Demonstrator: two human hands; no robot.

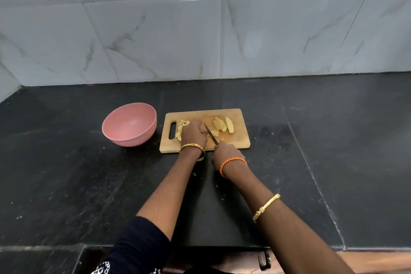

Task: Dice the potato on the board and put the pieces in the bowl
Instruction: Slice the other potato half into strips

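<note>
Mid-dice, by the look of it. Wooden chopping board (233,140) flat on the black bench (333,162), toward its back edge, handle slot to the left. Pink bowl (130,124) just beside the board's left end, apart from it, with no pieces visible inside.

Potato in three lots on the board: long slices (222,125) leaning together near the back right, not yet cut across; a small heap of diced pieces (181,128) at the left end by the handle slot; and the strip under the knife (215,133), mid-board.

Left hand (194,134) knuckles-up over that strip, fingers curled down and apparently pinning it, though the contact itself hidden beneath the hand. Right hand (224,153) at the board's near edge, fingers wrapped tight round the handle of the knife (210,132), blade angled away and to the left, hard against the left knuckles.

Handling, as a judgement: raw potato firm and stiff, light in such small pieces, cut faces wet and starchy, so likely slippery on the wood and prone to skating under the blade. Best held from above with curled fingertips just behind the cut line, flat face down. Dice probably easiest gathered in a cupped hand or swept off the left end toward the bowl; likely to cling to blade and skin. Main hazard: edge so near the left knuckles.
</note>
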